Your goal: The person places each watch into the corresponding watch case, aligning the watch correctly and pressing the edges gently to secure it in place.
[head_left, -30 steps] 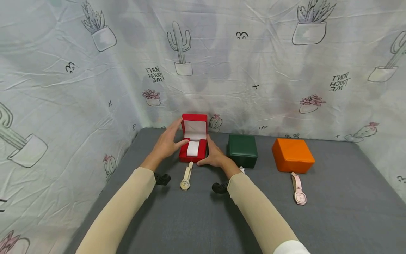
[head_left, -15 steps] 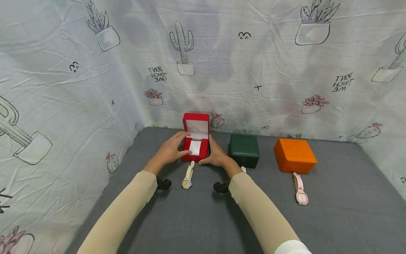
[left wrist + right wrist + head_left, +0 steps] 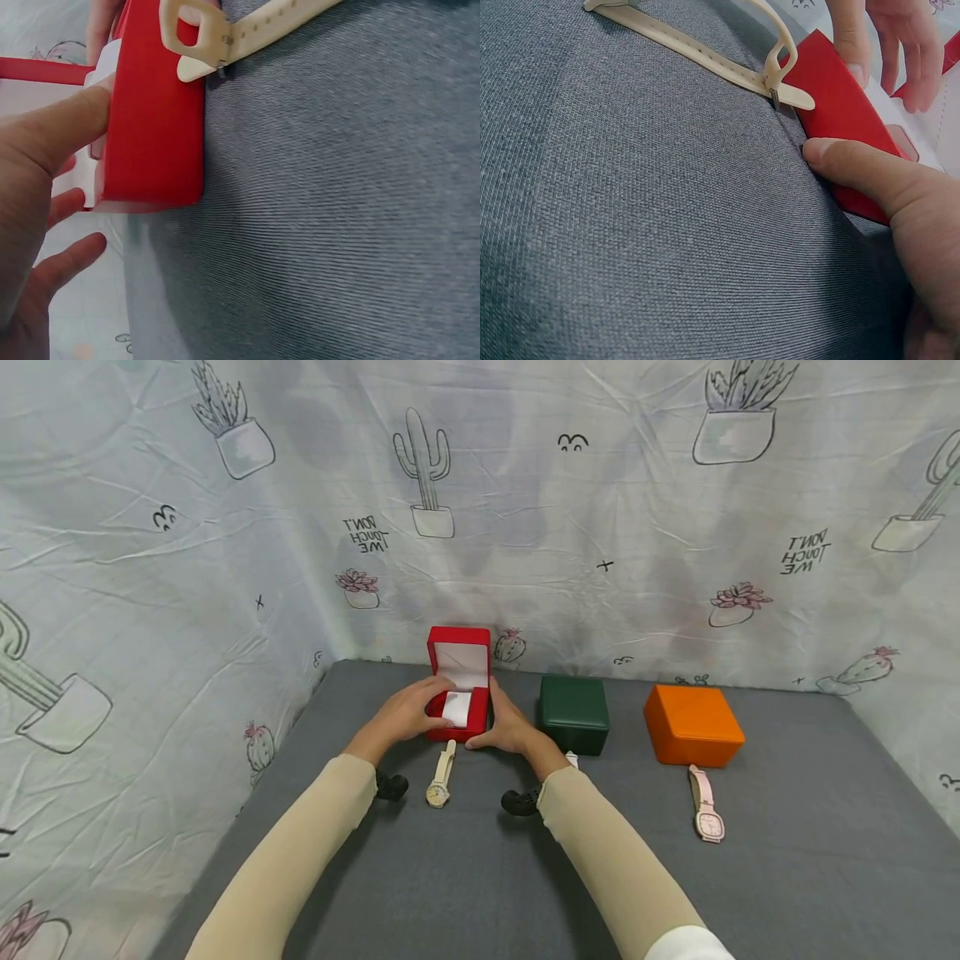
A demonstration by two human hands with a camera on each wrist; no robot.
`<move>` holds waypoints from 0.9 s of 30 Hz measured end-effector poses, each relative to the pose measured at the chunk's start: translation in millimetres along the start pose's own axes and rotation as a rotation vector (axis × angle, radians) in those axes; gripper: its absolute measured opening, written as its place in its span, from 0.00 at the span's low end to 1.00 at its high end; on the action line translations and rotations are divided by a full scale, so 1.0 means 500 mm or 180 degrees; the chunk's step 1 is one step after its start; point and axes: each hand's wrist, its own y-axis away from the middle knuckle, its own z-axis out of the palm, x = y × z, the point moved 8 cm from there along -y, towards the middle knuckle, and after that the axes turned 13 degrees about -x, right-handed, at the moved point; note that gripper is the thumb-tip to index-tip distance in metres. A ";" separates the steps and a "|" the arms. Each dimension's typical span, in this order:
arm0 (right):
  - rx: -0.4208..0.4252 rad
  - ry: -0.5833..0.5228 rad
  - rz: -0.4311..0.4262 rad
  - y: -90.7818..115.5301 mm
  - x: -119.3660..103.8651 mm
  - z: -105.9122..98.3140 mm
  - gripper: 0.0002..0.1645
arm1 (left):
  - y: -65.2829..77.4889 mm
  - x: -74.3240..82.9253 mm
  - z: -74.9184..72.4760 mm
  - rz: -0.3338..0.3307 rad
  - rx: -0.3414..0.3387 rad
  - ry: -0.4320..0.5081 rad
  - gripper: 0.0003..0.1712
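Head view: open red box (image 3: 479,706) at upper center on the gray counter (image 3: 450,877), near the far edge and printed curtain (image 3: 525,510). Cream watch (image 3: 441,777) just in front, green box (image 3: 574,714) near on the right; widest stretch of counter runs toward bottom of frame. Left hand (image 3: 407,712) at the box's left, thumb and fingers apart over white cushion (image 3: 457,706); can't tell if it grips. Right hand (image 3: 512,728) holds the box's right side, thumb on front face.

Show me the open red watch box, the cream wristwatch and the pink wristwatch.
Red watch box (image 3: 462,667), head view: lid's inner lining.
Cream wristwatch (image 3: 444,768), head view: on its strap.
Pink wristwatch (image 3: 702,795), head view: on its strap.
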 end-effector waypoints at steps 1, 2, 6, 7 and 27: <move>0.0005 -0.0003 -0.0015 0.001 -0.002 0.000 0.76 | -0.002 0.001 0.000 0.0020 -0.0024 0.0002 0.37; 0.0013 -0.0002 -0.0029 0.001 -0.003 -0.001 0.76 | -0.004 0.003 0.000 0.0047 -0.0046 0.0009 0.36; -0.0004 -0.0004 -0.0010 0.004 -0.003 0.001 0.76 | -0.010 0.006 0.000 0.0103 -0.0131 0.0004 0.36; -0.0014 0.0000 0.0011 0.004 -0.003 0.001 0.76 | -0.012 0.007 0.000 0.0101 -0.0152 0.0006 0.36; -0.0071 -0.0012 0.0142 0.008 0.003 0.005 0.76 | -0.031 0.000 0.007 -0.0121 -0.0316 0.0056 0.36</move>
